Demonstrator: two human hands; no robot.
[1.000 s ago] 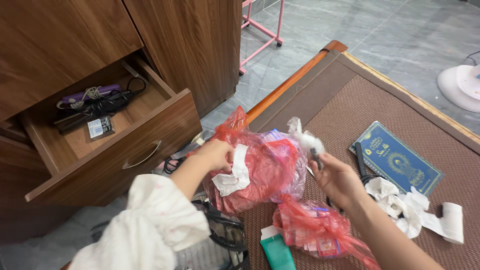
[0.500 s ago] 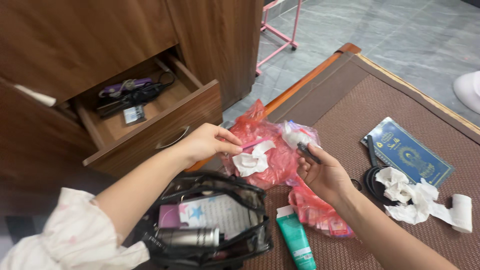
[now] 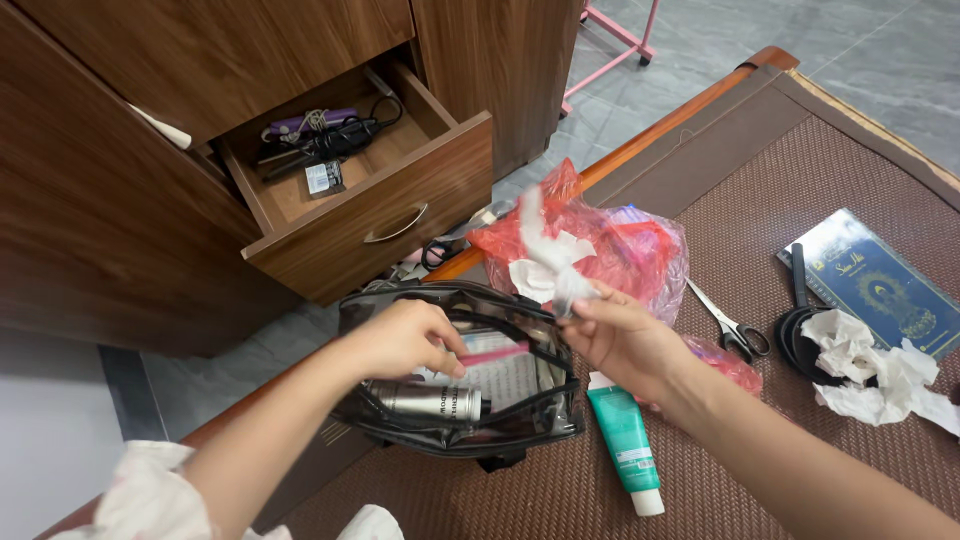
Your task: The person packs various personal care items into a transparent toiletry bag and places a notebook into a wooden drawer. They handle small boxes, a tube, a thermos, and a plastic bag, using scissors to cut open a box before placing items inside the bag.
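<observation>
The white tissue [image 3: 545, 255] above the right hand [image 3: 620, 340] is motion-blurred. The blue book [image 3: 880, 285] runs off the right edge. Drawer [image 3: 375, 205] contents are too small to identify.

Two bare forearms, left arm in a pushed-up white sleeve [image 3: 150, 495] — loose, gathered, faintly pink-speckled

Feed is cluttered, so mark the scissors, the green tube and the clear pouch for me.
scissors [image 3: 735, 330], head view, on the blades' pivot.
green tube [image 3: 625, 445], head view, mid-body.
clear pouch [image 3: 545, 405], head view, on its right wall.
</observation>
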